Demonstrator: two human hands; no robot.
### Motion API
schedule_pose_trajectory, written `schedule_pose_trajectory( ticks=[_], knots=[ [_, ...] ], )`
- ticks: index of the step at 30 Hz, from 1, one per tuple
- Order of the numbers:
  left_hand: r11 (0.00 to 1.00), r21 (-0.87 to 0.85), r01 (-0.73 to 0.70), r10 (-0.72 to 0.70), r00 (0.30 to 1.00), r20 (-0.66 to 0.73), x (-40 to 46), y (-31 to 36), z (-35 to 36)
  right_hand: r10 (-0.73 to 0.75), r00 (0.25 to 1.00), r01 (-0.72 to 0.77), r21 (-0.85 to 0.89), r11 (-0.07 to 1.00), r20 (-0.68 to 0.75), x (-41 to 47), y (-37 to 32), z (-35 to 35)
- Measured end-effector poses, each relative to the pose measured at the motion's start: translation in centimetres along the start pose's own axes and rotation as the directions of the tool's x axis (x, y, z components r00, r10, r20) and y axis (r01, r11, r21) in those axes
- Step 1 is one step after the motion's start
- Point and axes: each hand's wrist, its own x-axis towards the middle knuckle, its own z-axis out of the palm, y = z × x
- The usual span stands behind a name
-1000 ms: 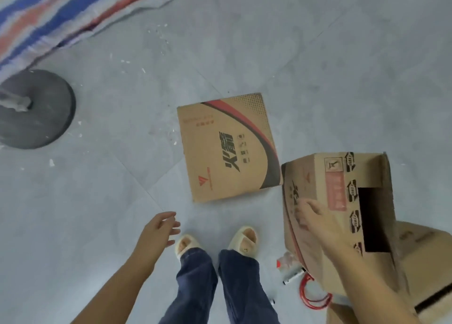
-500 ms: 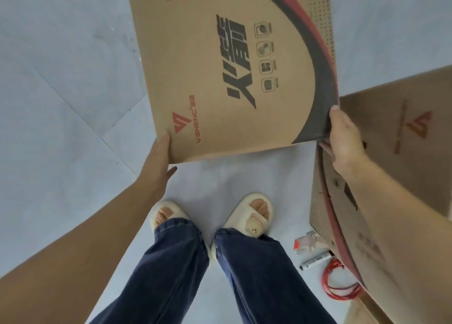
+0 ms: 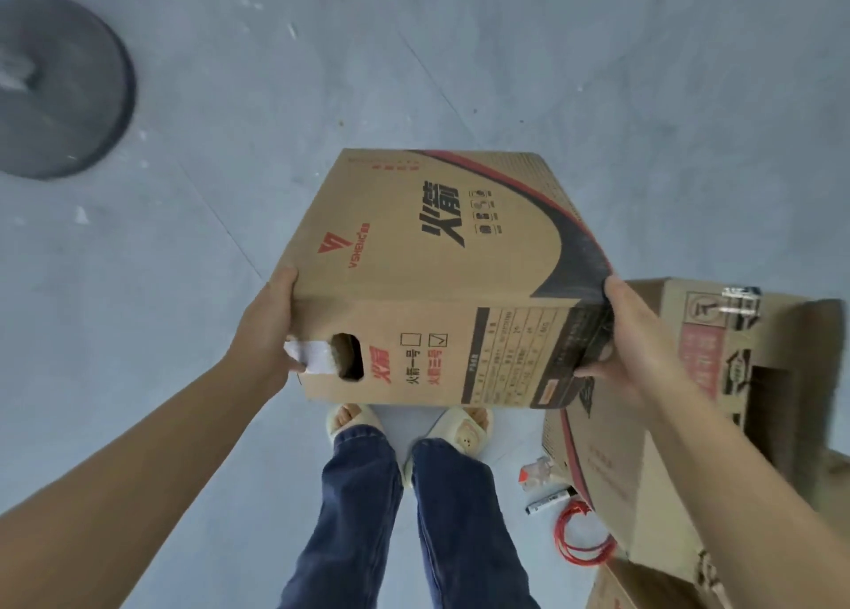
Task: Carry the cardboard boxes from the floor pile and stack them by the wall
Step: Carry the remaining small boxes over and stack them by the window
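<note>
Cardboard box (image 3: 441, 281) is gripped between left hand (image 3: 264, 332) and right hand (image 3: 630, 337).

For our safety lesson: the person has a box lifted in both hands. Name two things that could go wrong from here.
1. Trip: a red cable coil, a marker and another box lie close to the feet, and the held box hides some floor ahead.
2. Slip: the left hand and right hand only clasp the box's side edges, with nothing visibly under its base, so it might slide down.
</note>
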Motion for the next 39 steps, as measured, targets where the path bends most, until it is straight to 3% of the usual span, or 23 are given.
schedule_pose_trajectory(
  ticks=[4,11,14,19,23,29,35,39],
  knots=[
    [0.998,-0.044,0.050,-0.050,0.999,-0.004,-7.4,1.4,-5.4,0.001,1.000,-0.001,-0.029,1.000,0.005,-8.0,-3.7,0.1],
    [0.983,-0.160,-0.092,0.092,0.996,-0.007,-18.2,1.8,-16.6,-0.099,0.993,0.106,-0.094,0.990,0.070,-21.7,-8.3,3.1],
    [0.961,-0.239,-0.141,0.120,0.988,-0.101,-21.0,1.1,-21.1,-0.146,0.977,0.168,-0.139,0.976,0.155,-25.8,-9.4,5.8],
    [0.897,-0.421,-0.135,0.042,0.974,-0.224,-25.1,-1.0,-25.9,-0.216,0.928,0.295,-0.243,0.924,0.304,-30.8,-11.7,9.0],
    [0.790,-0.591,-0.166,-0.045,0.945,-0.325,-29.8,-5.3,-28.7,-0.239,0.843,0.428,-0.332,0.841,0.481,-35.1,-13.2,11.8],
    [0.566,-0.771,-0.292,-0.225,0.844,-0.486,-36.4,-12.5,-30.6,-0.201,0.681,0.592,-0.368,0.717,0.705,-41.0,-11.9,16.8],
    [0.369,-0.825,-0.428,-0.440,0.702,-0.560,-42.3,-20.2,-33.4,-0.049,0.510,0.716,-0.392,0.578,0.859,-49.1,-6.3,22.5],
    [0.262,-0.835,-0.484,-0.569,0.621,-0.539,-45.1,-26.1,-36.5,0.067,0.412,0.768,-0.386,0.511,0.909,-55.6,-1.0,25.7]
  ],
)
